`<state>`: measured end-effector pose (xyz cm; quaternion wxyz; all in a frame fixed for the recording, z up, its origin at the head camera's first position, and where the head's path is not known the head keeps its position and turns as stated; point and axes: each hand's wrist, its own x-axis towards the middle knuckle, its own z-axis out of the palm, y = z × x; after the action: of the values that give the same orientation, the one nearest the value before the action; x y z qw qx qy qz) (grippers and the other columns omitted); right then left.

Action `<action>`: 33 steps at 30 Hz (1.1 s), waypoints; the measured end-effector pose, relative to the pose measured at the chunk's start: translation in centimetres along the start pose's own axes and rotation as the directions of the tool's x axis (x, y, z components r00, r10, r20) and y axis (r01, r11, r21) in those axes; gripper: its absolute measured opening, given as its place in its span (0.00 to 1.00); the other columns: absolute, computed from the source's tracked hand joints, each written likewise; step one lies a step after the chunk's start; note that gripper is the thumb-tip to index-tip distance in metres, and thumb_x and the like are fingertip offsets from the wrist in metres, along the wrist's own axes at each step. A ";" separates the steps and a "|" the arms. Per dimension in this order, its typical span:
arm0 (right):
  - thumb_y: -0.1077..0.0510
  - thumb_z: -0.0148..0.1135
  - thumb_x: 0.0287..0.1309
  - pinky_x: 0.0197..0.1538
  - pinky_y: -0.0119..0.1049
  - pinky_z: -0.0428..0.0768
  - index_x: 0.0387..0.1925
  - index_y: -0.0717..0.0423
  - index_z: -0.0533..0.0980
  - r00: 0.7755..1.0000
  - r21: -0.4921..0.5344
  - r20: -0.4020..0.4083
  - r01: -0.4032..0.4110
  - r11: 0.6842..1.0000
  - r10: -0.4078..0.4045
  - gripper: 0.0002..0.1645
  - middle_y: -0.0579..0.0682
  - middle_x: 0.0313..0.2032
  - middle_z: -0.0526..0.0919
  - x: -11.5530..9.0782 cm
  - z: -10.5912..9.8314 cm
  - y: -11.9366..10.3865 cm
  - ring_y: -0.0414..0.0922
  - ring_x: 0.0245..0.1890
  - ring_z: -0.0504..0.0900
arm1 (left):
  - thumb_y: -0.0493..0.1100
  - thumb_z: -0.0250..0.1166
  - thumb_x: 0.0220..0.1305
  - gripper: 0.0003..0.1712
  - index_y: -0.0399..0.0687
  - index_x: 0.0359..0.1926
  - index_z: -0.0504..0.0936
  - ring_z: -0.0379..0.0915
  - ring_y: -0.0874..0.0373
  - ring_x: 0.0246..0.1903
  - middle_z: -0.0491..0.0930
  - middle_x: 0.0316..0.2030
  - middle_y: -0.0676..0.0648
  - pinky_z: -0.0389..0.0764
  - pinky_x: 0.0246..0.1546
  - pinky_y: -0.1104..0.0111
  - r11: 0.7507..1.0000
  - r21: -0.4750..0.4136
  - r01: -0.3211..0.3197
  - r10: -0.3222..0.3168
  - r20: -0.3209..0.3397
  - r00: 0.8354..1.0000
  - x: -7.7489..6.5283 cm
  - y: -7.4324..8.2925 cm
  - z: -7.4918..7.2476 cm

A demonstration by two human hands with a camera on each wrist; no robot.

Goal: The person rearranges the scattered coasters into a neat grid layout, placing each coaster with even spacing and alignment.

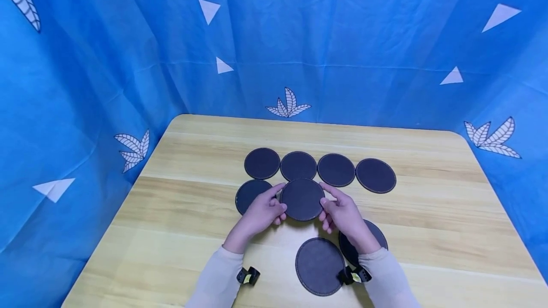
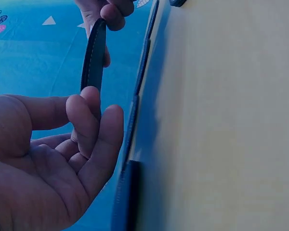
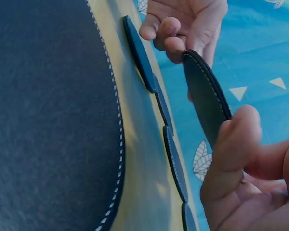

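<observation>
A round black coaster with a stitched rim is held up off the table between both hands. My left hand pinches its left edge between thumb and fingers, and my right hand pinches the right edge the same way. Both wrist views show the coaster edge-on, raised from the tabletop. Just left of it, another coaster lies flat, partly hidden by the left hand. Under the right forearm lies a partly covered coaster. Closer to me, a further coaster rests flat.
Behind the hands, several matching coasters lie side by side in a row, from the leftmost coaster to the rightmost coaster. They rest on a light wooden table. A blue patterned curtain hangs behind and beside it.
</observation>
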<state>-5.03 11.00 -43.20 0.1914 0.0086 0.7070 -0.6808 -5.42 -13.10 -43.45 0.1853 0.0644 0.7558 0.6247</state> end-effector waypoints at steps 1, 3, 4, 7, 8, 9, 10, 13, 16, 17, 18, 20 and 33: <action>0.68 0.49 0.73 0.19 0.36 0.78 0.77 0.59 0.57 1.000 -0.008 0.011 -0.007 1.000 0.008 0.33 0.59 0.22 0.78 0.1 0.0 0.2 0.45 0.14 0.76 | 0.29 0.58 0.70 0.36 0.36 0.77 0.58 0.74 0.56 0.19 0.80 0.24 0.41 0.80 0.25 0.69 1.000 -0.004 0.012 -0.012 0.000 1.000 0.1 -0.1 0.0; 0.69 0.48 0.72 0.20 0.36 0.79 0.77 0.61 0.54 0.999 -0.033 0.034 -0.024 0.999 0.025 0.35 0.59 0.23 0.78 0.3 0.1 0.5 0.45 0.15 0.77 | 0.29 0.57 0.70 0.36 0.36 0.77 0.57 0.72 0.58 0.17 0.80 0.24 0.40 0.79 0.22 0.69 0.999 -0.022 0.044 -0.044 0.003 0.999 0.2 -0.4 0.1; 0.70 0.48 0.72 0.20 0.37 0.80 0.78 0.62 0.53 0.998 -0.048 0.045 -0.032 0.998 0.034 0.36 0.59 0.24 0.78 0.4 0.1 0.6 0.45 0.15 0.77 | 0.29 0.57 0.70 0.36 0.36 0.77 0.57 0.70 0.59 0.16 0.79 0.24 0.41 0.79 0.20 0.69 0.997 -0.038 0.060 -0.060 0.004 0.998 0.2 -0.5 0.1; 0.71 0.47 0.71 0.21 0.38 0.81 0.77 0.64 0.51 0.997 -0.083 0.049 -0.049 0.995 0.053 0.37 0.58 0.25 0.79 0.6 0.3 0.9 0.46 0.16 0.78 | 0.29 0.58 0.70 0.37 0.35 0.76 0.57 0.66 0.60 0.13 0.79 0.24 0.42 0.76 0.16 0.70 0.994 -0.047 0.098 -0.098 0.008 0.995 0.3 -0.8 0.2; 0.71 0.47 0.71 0.20 0.38 0.81 0.77 0.64 0.51 0.997 -0.088 0.044 -0.055 0.995 0.059 0.37 0.58 0.25 0.79 0.7 0.4 1.0 0.46 0.16 0.78 | 0.29 0.58 0.69 0.37 0.35 0.76 0.57 0.65 0.61 0.13 0.78 0.25 0.42 0.75 0.14 0.70 0.993 -0.042 0.107 -0.106 0.008 0.994 0.3 -0.9 0.3; 0.71 0.48 0.71 0.20 0.38 0.81 0.77 0.64 0.51 0.997 -0.091 0.038 -0.059 0.994 0.063 0.37 0.58 0.25 0.79 0.7 0.4 1.0 0.45 0.15 0.78 | 0.30 0.58 0.69 0.37 0.34 0.76 0.57 0.65 0.61 0.12 0.78 0.25 0.43 0.74 0.13 0.71 0.993 -0.036 0.113 -0.113 0.007 0.994 0.3 -1.0 0.3; 0.71 0.48 0.71 0.20 0.38 0.81 0.77 0.64 0.51 0.997 -0.093 0.032 -0.061 0.994 0.064 0.37 0.58 0.24 0.79 0.8 0.5 1.1 0.46 0.15 0.78 | 0.30 0.59 0.69 0.37 0.33 0.76 0.57 0.64 0.61 0.12 0.78 0.25 0.43 0.73 0.13 0.71 0.993 -0.027 0.117 -0.117 0.005 0.993 0.3 -1.1 0.3; 0.71 0.48 0.71 0.20 0.39 0.81 0.77 0.65 0.51 0.997 -0.098 0.017 -0.070 0.993 0.072 0.37 0.58 0.24 0.80 0.8 0.6 1.3 0.46 0.15 0.78 | 0.31 0.60 0.68 0.38 0.31 0.75 0.57 0.64 0.61 0.11 0.78 0.25 0.44 0.73 0.12 0.71 0.992 -0.010 0.127 -0.127 0.000 0.992 0.3 -1.3 0.3; 0.71 0.49 0.70 0.20 0.38 0.81 0.77 0.65 0.51 0.996 -0.103 0.009 -0.083 0.991 0.084 0.37 0.57 0.24 0.81 0.9 0.8 1.4 0.45 0.15 0.78 | 0.34 0.61 0.69 0.38 0.31 0.75 0.56 0.65 0.61 0.10 0.78 0.26 0.44 0.73 0.12 0.70 0.990 -0.007 0.143 -0.143 -0.003 0.990 0.1 -1.5 0.4; 0.71 0.49 0.70 0.20 0.38 0.81 0.77 0.65 0.51 0.996 -0.104 0.006 -0.087 0.991 0.088 0.37 0.57 0.24 0.81 0.8 0.8 1.5 0.45 0.15 0.78 | 0.35 0.61 0.69 0.38 0.31 0.75 0.56 0.65 0.61 0.10 0.79 0.27 0.44 0.74 0.12 0.70 0.989 -0.008 0.149 -0.149 -0.005 0.989 0.0 -1.5 0.4; 0.70 0.50 0.70 0.20 0.39 0.81 0.77 0.65 0.51 0.996 -0.103 0.005 -0.091 0.991 0.092 0.37 0.57 0.24 0.81 0.8 0.8 1.5 0.45 0.15 0.78 | 0.36 0.61 0.70 0.38 0.31 0.75 0.56 0.66 0.62 0.11 0.79 0.27 0.44 0.74 0.12 0.70 0.988 -0.008 0.154 -0.154 -0.006 0.988 0.0 -1.5 0.4; 0.70 0.50 0.71 0.20 0.39 0.81 0.77 0.64 0.51 0.995 -0.103 0.001 -0.097 0.990 0.098 0.37 0.57 0.24 0.82 0.8 0.8 1.5 0.46 0.15 0.78 | 0.37 0.61 0.71 0.38 0.32 0.76 0.55 0.66 0.61 0.11 0.79 0.28 0.44 0.74 0.12 0.70 0.987 -0.012 0.161 -0.162 -0.008 0.987 -0.1 -1.5 0.5; 0.67 0.51 0.72 0.18 0.38 0.80 0.77 0.65 0.49 0.992 -0.093 0.002 -0.128 0.987 0.129 0.38 0.59 0.26 0.84 0.7 0.9 1.5 0.46 0.14 0.78 | 0.39 0.59 0.71 0.37 0.36 0.76 0.57 0.67 0.61 0.12 0.77 0.26 0.43 0.75 0.13 0.70 0.988 -0.007 0.153 -0.152 0.005 0.988 -0.3 -1.4 0.5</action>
<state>-5.07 10.09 -44.81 0.2378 0.0426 0.7349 -0.6337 -4.77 -13.08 -44.80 0.2344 0.0071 0.7558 0.6114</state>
